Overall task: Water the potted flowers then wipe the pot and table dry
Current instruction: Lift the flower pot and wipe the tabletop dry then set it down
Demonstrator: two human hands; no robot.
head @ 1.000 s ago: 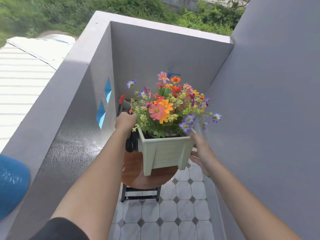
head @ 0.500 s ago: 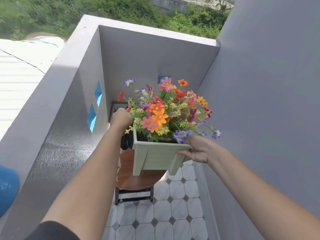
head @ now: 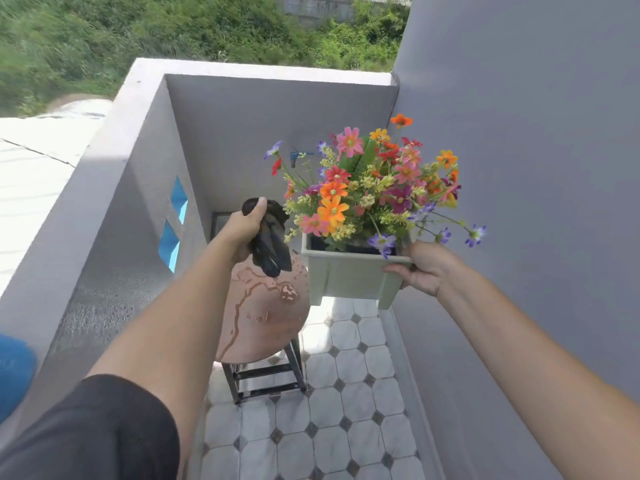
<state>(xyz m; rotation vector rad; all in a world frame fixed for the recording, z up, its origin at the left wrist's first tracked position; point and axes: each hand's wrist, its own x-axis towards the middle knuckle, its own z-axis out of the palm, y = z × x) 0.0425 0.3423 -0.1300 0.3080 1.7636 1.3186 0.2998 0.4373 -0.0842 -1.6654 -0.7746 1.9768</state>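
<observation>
A pale green square pot [head: 349, 275] full of colourful flowers [head: 370, 188] hangs in the air to the right of the table, tilted a little. My right hand [head: 424, 266] grips its near right rim. My left hand [head: 244, 230] is closed on a dark cloth [head: 270, 244] that dangles over the far part of the round brown table [head: 266, 327]. Water streaks and puddles show on the tabletop. The table stands on a black metal frame [head: 266, 379].
Grey parapet wall [head: 114, 188] runs close on the left with two blue diamond openings [head: 175, 223]. A grey wall [head: 519, 202] closes the right side. A blue tap [head: 294, 155] sits on the back wall. Tiled floor [head: 346, 410] lies below. A blue object [head: 14, 372] is at the left edge.
The pot has been lifted off the table and moved right, held by my right hand alone. My left hand came away from the pot with the dark cloth, baring the wet tabletop.
</observation>
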